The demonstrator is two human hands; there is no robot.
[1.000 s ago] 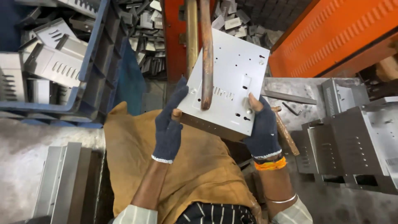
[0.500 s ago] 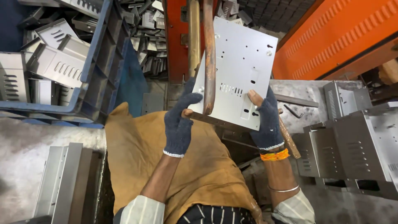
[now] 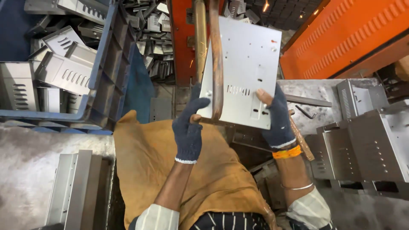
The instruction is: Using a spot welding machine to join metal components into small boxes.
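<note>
Flat grey perforated metal panel (image 3: 245, 72), gloved hands gripping lower corners

Blue crate (image 3: 104, 81) of metal parts (image 3: 64, 70), orange machine (image 3: 341, 38), tan apron (image 3: 153, 170)

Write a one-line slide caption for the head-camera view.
Gloved left hand and right hand hold a perforated grey metal panel against a rusty curved bar, beside a blue crate.
</note>
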